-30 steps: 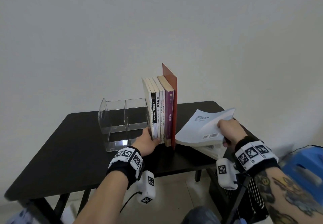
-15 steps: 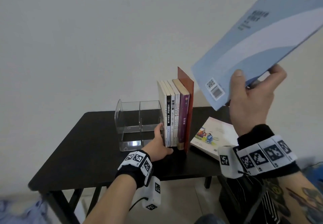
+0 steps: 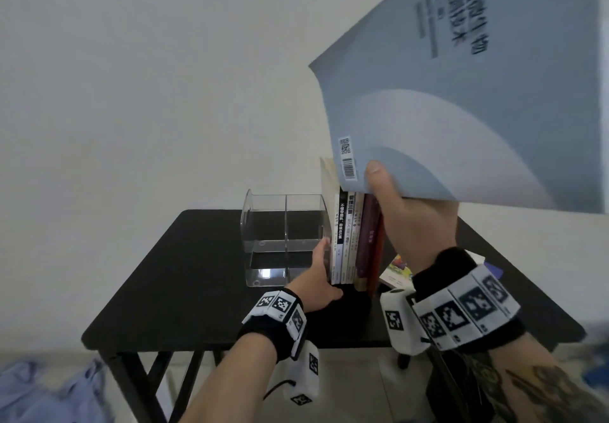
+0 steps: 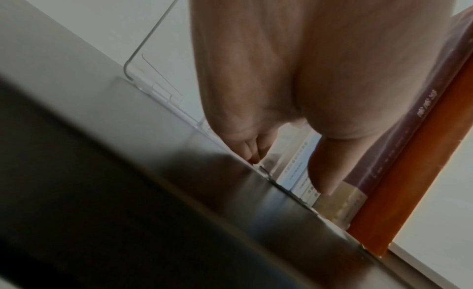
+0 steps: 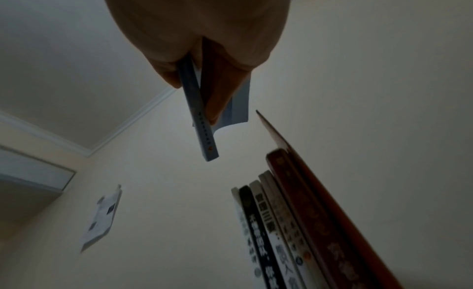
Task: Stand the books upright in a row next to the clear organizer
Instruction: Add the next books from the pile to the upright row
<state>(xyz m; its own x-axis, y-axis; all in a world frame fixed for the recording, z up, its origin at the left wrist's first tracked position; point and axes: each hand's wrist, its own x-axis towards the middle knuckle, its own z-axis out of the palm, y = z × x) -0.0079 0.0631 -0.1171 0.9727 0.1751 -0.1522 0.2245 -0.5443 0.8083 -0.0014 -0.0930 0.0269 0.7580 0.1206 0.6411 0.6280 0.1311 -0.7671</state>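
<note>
Several books (image 3: 356, 241) stand upright in a row against the right side of the clear organizer (image 3: 283, 238) on the black table (image 3: 184, 277). My left hand (image 3: 324, 257) rests at the foot of the row, fingers along the leftmost book and thumb (image 4: 325, 172) on the spines. My right hand (image 3: 389, 191) pinches a large light blue book (image 3: 478, 93) by its lower corner, raised high above the row's right end. In the right wrist view the blue book's spine (image 5: 199, 115) hangs above the row (image 5: 294, 222). The dark red end book (image 4: 422, 172) is tallest.
A picture book (image 3: 397, 269) lies flat on the table right of the row, partly hidden by my right wrist. The wall stands close behind the table. Blue cloth (image 3: 43, 389) lies on the floor at lower left.
My right hand lifted the light blue book off the flat pile, swung it up high and turned it steeper above the row. The left hand stayed at the row's foot.
</note>
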